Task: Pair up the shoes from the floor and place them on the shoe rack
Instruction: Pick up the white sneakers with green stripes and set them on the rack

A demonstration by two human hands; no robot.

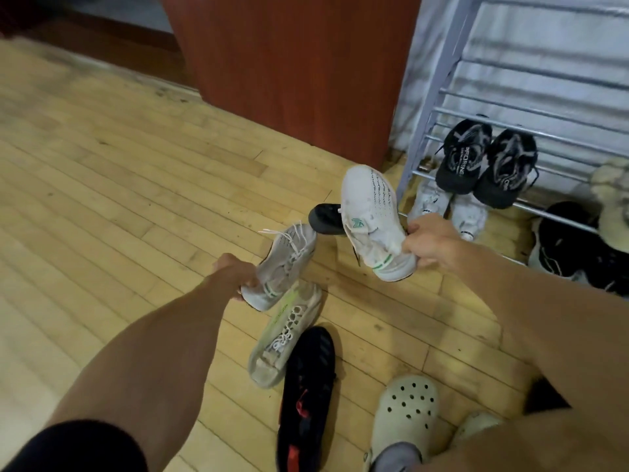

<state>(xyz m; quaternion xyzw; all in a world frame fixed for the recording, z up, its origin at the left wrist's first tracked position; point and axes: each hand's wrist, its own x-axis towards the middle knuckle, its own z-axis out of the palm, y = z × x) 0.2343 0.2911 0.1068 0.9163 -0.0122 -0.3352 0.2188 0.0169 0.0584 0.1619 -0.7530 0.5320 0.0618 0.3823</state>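
White with green trim, the first white shoe hangs from the left hand, whose fingers curl round its heel; its toe points up and away and its laces trail loose. The right hand grips the heel of the second white shoe, which matches in colour and trim. This one is held clear of the floor with its toe up, near the front left post of the rack.

A black shoe lies on the floor behind the second white shoe, partly hidden by it. Just below the first white shoe a grey shoe with a yellow-green stripe lies on the boards. A black-red shoe lies against its right side. A cream clog sits further right, with a grey sock in it.

On the rack, a black pair sits side by side at the left end of a tier. A white pair sits below it; whether on a bar or the floor is unclear. Black-and-white shoes lie further right at the bottom.
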